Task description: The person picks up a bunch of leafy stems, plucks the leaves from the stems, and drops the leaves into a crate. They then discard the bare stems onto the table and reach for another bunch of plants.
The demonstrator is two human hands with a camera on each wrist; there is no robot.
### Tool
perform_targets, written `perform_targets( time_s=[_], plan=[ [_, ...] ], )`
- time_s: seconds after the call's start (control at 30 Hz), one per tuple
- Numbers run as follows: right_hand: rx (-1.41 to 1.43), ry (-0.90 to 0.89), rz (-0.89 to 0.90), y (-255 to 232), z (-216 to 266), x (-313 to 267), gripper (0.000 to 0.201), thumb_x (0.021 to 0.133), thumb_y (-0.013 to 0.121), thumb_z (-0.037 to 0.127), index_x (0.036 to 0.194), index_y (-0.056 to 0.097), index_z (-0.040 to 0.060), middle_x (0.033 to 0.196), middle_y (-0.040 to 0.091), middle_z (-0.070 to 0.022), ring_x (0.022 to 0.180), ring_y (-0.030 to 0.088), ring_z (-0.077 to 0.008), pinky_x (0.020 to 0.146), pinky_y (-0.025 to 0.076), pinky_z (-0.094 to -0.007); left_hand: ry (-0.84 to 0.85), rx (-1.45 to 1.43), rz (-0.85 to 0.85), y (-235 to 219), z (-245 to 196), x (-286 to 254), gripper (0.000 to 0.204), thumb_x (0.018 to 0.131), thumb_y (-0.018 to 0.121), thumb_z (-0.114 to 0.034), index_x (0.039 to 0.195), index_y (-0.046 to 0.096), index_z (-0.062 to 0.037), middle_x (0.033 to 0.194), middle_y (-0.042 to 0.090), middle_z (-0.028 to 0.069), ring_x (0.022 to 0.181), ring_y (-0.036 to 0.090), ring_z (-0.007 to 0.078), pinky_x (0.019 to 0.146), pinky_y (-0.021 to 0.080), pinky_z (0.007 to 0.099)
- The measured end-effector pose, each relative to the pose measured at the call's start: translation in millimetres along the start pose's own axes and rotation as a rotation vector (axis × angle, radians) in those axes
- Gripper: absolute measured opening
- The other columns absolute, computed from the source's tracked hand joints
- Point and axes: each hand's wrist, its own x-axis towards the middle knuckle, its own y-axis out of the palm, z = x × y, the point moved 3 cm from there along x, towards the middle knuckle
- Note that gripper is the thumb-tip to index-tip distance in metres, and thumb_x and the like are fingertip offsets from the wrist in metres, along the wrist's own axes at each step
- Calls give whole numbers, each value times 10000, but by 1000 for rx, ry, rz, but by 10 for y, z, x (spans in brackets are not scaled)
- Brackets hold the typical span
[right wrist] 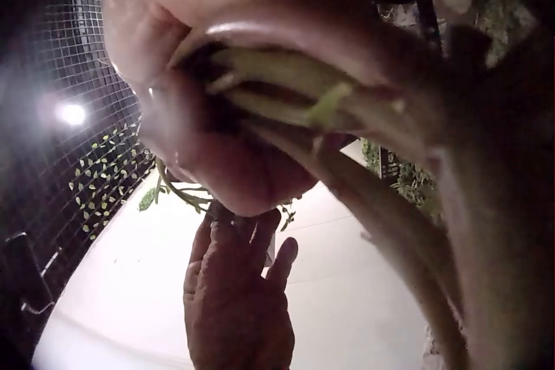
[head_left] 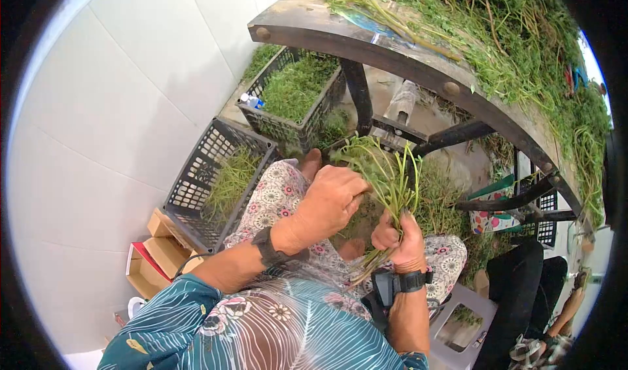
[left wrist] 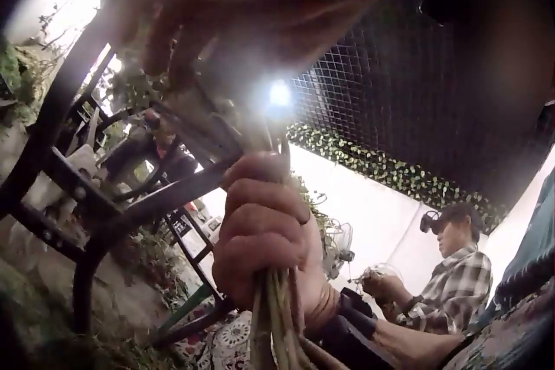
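My right hand (head_left: 400, 239) grips a bunch of green stems (head_left: 396, 187) over my lap, its fingers wrapped round them. Leafy tops rise above the fist and cut ends stick out below it. In the left wrist view the right fist (left wrist: 264, 231) closes tightly on the stems (left wrist: 277, 318). My left hand (head_left: 330, 200) is beside the upper part of the bunch, fingertips right at the leaves. From the right wrist, the left hand (right wrist: 238, 292) shows fairly straight fingers with the thumb apart. Up close in that view, thick stems (right wrist: 381, 205) come out of the right fist.
A table (head_left: 347, 39) piled with greens (head_left: 517, 49) curves overhead on the right. Black crates (head_left: 216, 180) with greens stand left and ahead, a bottle (head_left: 252, 100) on one rim. Cardboard boxes (head_left: 163, 259) lie left. Another person (left wrist: 451, 275) sits nearby.
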Motion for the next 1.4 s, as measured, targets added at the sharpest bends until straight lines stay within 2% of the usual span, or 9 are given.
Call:
perform_targets(
  time_s=[0.23, 0.33, 0.43, 0.63, 0.73, 0.93, 1.07, 1.33, 1.4],
  plan=[
    [25, 3, -38, 40, 34, -12, 327, 880, 461, 371, 855, 514, 49, 471, 321, 40, 382, 281, -86, 412, 236, -257, -33, 23, 139, 51, 9, -43, 132, 718, 573, -75, 846, 556, -51, 765, 572, 123, 785, 562, 293, 687, 437, 396],
    [-38, 23, -58, 47, 33, -16, 315, 877, 479, 360, 856, 503, 46, 473, 317, 34, 382, 275, -87, 412, 235, -257, -77, -18, 40, 46, 15, -69, 80, 736, 543, -73, 806, 554, -35, 674, 560, 134, 684, 573, 302, 594, 439, 407],
    [-117, 87, -66, 44, -3, -20, 304, 868, 512, 348, 860, 492, 45, 477, 313, 31, 383, 266, -87, 412, 236, -257, -229, -39, 59, 51, 129, -64, 74, 752, 506, -66, 777, 551, -13, 617, 538, 151, 596, 555, 314, 546, 424, 400],
    [-206, 157, -83, 63, -44, 52, 296, 856, 551, 333, 857, 485, 45, 492, 340, 24, 397, 292, -85, 414, 251, -249, -462, -454, 4, 140, 262, -77, 144, 778, 458, -105, 761, 555, 0, 569, 481, 128, 516, 474, 185, 516, 395, 296],
    [-251, 156, -81, 134, -35, 66, 283, 859, 547, 323, 847, 487, 46, 500, 351, 21, 405, 306, -83, 414, 254, -245, -442, -356, -42, 161, 338, -86, 121, 760, 473, -67, 772, 565, 10, 602, 513, 174, 530, 524, 280, 513, 400, 329],
    [-318, 106, -99, 87, -76, 62, 266, 863, 540, 313, 834, 490, 54, 506, 346, 24, 410, 304, -82, 408, 249, -246, -424, -172, -178, 145, 547, -111, 143, 754, 479, -88, 774, 591, 0, 614, 554, 155, 528, 543, 236, 501, 414, 323],
    [-238, 62, -113, 12, 23, -48, 266, 857, 552, 318, 860, 486, 61, 501, 338, 24, 406, 299, -83, 406, 239, -247, -1033, -1017, -231, -95, 1105, -214, 133, 753, 469, -57, 789, 594, -31, 662, 548, 14, 530, 487, 121, 482, 421, 254],
    [-158, 91, -94, 63, -9, -42, 246, 839, 569, 287, 901, 498, 61, 504, 337, 31, 399, 289, -81, 404, 234, -239, -918, -1198, -118, -46, 932, -206, 178, 785, 444, -24, 908, 569, -52, 870, 566, 44, 694, 546, 112, 553, 476, 240],
    [-84, 100, -78, 42, -24, -49, 168, 852, 531, 213, 918, 525, 58, 550, 379, 40, 422, 314, -67, 404, 243, -223, -888, -1084, -23, -28, 830, -191, 206, 834, 467, -95, 991, 589, -43, 780, 557, 5, 639, 508, 74, 539, 419, 199]
  ],
)
